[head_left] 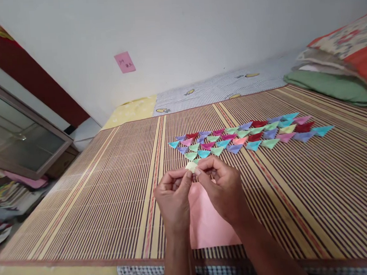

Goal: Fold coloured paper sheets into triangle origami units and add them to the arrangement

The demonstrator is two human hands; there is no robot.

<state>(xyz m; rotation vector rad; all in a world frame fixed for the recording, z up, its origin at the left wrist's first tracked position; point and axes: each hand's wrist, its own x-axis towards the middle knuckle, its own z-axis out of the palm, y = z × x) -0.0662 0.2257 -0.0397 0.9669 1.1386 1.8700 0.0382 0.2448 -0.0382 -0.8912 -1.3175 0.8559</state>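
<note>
Between the fingertips of both hands is a small pale yellow piece of folded paper (191,166). My left hand (175,192) pinches its left side with thumb and forefinger, and my right hand (222,187) pinches the right side. Below the hands a pink sheet of paper (208,223) lies flat on the striped mat (112,192), partly hidden by my right hand and forearm. Just beyond the fingers, rows of small folded paper triangles (234,148) in blue, green, red, pink, purple and yellow are spread out. A green triangle behind the yellow piece is partly covered.
Folded cloths and a green pillow-like bundle (330,86) sit at the far right. A pink note (124,62) is stuck on the white wall (194,23). At the left stand a glass-fronted cabinet (19,128) and a stack of papers (8,193), beyond the mat's edge.
</note>
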